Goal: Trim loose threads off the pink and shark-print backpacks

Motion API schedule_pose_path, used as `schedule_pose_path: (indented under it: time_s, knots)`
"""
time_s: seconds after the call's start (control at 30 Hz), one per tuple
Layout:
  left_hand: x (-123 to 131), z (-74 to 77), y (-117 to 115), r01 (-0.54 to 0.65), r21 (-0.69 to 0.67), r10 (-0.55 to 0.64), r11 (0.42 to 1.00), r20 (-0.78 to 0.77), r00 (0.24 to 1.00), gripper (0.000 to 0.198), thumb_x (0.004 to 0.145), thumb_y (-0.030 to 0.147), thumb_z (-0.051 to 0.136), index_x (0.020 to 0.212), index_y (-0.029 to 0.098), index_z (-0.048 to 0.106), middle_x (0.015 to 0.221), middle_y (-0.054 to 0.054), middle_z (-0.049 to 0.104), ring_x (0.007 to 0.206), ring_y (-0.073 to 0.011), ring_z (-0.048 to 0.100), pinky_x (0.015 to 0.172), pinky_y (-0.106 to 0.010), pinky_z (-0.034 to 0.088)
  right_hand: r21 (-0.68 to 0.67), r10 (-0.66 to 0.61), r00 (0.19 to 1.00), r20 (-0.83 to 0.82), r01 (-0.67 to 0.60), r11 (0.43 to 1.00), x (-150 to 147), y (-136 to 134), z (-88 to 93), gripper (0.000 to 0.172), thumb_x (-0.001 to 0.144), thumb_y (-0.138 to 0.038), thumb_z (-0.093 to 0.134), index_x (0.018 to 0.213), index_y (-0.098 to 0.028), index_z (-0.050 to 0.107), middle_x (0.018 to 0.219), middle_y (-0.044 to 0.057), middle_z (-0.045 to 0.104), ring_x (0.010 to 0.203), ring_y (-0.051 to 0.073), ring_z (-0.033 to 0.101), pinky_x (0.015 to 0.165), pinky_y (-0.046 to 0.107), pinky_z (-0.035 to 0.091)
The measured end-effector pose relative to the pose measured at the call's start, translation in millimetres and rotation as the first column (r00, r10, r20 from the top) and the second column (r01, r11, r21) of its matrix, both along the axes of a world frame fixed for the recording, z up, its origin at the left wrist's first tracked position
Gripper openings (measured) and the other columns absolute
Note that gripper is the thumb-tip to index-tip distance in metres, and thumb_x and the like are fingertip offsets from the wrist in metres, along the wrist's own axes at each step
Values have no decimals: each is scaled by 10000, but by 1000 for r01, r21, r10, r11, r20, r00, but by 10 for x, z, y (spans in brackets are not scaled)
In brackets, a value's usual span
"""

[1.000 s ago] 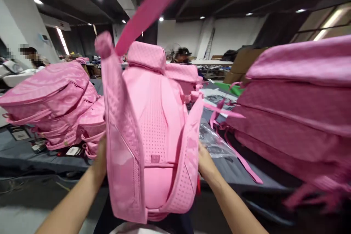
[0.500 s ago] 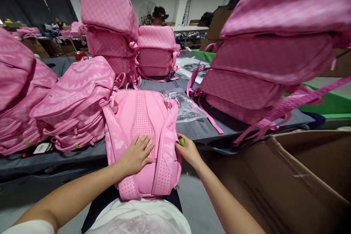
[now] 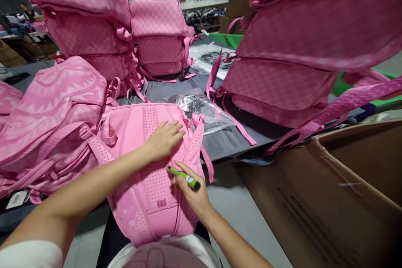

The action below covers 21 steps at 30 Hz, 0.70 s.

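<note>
A pink backpack (image 3: 138, 163) lies back-panel up on the grey table's near edge, its lower part hanging over towards me. My left hand (image 3: 163, 138) rests flat on its upper back panel, fingers spread. My right hand (image 3: 190, 194) is closed round a green marker (image 3: 185, 178), whose tip touches the padded mesh of the panel near the right shoulder strap (image 3: 196, 142).
Stacks of pink backpacks stand at the left (image 3: 53, 104), back (image 3: 157, 33) and right (image 3: 298, 50). A clear plastic bag (image 3: 204, 111) lies on the grey table (image 3: 226, 142). A large open cardboard box (image 3: 339, 192) stands at the right. A person is behind the far stack.
The backpack went from held upright to lying on the table. My left hand slid up the panel. My right hand brought the green marker onto the panel.
</note>
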<state>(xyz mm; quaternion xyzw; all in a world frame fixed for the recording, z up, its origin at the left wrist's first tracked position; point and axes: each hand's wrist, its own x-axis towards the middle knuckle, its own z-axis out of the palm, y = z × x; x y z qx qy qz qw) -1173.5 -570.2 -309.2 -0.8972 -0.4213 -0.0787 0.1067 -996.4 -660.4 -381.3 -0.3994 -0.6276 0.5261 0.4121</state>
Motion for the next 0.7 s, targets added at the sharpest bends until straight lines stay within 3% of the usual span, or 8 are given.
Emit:
schedule_pose_path:
  time_s: [0.07,0.17,0.27,0.37,0.47,0.53,0.63,0.7]
  knots:
    - [95,19,402,85,-70,-91,994,-88,992,327,991,334,471,1045,111,704,1117,-168,699,1053,-271,618,981,-459,393,247,-85,995,61,67,967,60,-62,-210,458,980,-340,554,1420,-216,547,1211,129,719,986,234,728,856,383,584]
    - [257,-7,676,132,-152,-153,979,-138,978,429,962,461,517,855,104,729,840,-150,709,844,-261,624,851,-436,387,634,-257,930,264,34,773,152,-102,-387,515,951,-167,569,1452,-268,497,1305,140,669,1179,260,649,1033,501,474]
    - [297,88,621,194,-198,-234,961,-203,951,458,974,472,498,766,134,728,717,-112,694,739,-233,600,796,-412,349,767,-415,836,359,-11,642,135,-60,-428,504,927,-133,570,1414,-256,519,1241,137,699,1219,293,606,1098,613,339]
    - [130,305,401,223,-168,-255,960,-208,944,420,985,442,498,744,168,706,701,-65,684,700,-205,577,767,-391,332,827,-403,851,338,-65,559,98,6,-383,438,914,-142,529,1342,-234,564,1255,140,692,1309,320,532,1112,624,311]
    - [-115,445,179,160,-94,-173,983,-159,972,398,995,421,480,740,188,679,724,-40,665,698,-186,559,758,-376,340,852,-329,905,270,-65,519,253,153,-271,365,910,-207,578,1268,-273,594,1223,106,707,1278,280,576,1113,541,379]
    - [-232,419,94,106,-62,-112,992,-112,987,406,989,460,471,761,192,674,764,-50,660,733,-194,561,787,-378,367,801,-445,875,191,123,586,505,379,-175,361,912,-264,600,1272,-297,599,1222,90,704,1225,267,617,1102,501,414]
    - [-293,245,86,45,-94,-44,995,6,999,424,973,514,462,803,195,683,828,-71,666,817,-234,584,847,-415,408,517,-719,688,96,583,627,1038,844,-37,423,934,-372,545,1325,-214,582,1279,124,664,1205,263,622,1093,463,431]
    - [-280,133,157,18,-189,10,982,145,989,391,960,516,477,847,208,689,881,-72,688,873,-257,610,875,-434,434,319,-817,561,134,756,572,1433,1086,23,454,890,-494,540,1174,-159,655,1291,146,646,1285,282,554,1136,467,375]
